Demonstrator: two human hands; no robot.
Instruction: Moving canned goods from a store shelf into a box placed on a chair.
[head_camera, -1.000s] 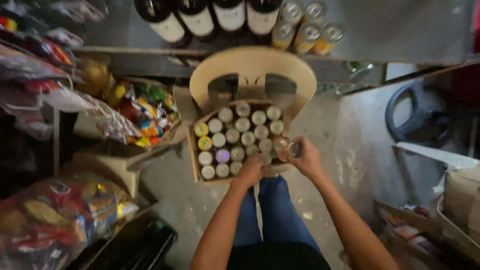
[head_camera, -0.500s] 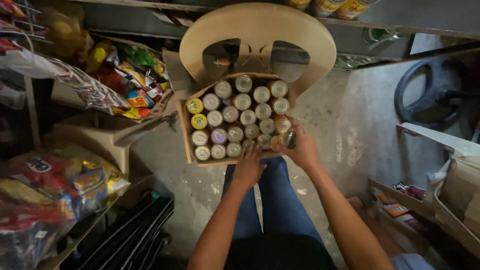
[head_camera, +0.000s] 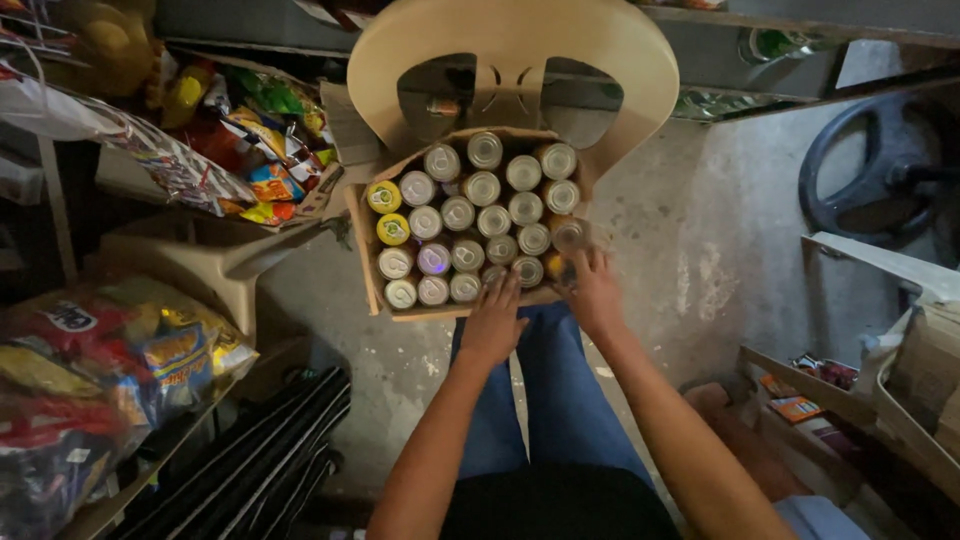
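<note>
Head view looked down on a cream plastic chair (head_camera: 512, 40) standing on a stained concrete floor (head_camera: 690, 260), with snack packets (head_camera: 150, 350) crowding the shelves to the left. On the chair seat sat an open cardboard box (head_camera: 365, 255) packed with rows of drink cans (head_camera: 480, 220), silver tops up, two yellow ones at its left edge. The left hand (head_camera: 494, 322) lay at the near wall of the box, fingers loosely spread and tips touching the front row, gripping nothing I could make out. The right hand (head_camera: 592, 290) was at the near right corner, fingers curled about a can (head_camera: 570, 235) that stood in or just above the last gap there; how firmly it was held I could not tell, as the corner was blurred. To seat that can well, it probably needed to be kept upright and eased straight down between its neighbours, while the left hand steadied the box so the thin wall did not bulge or the box slide on the seat.
</note>
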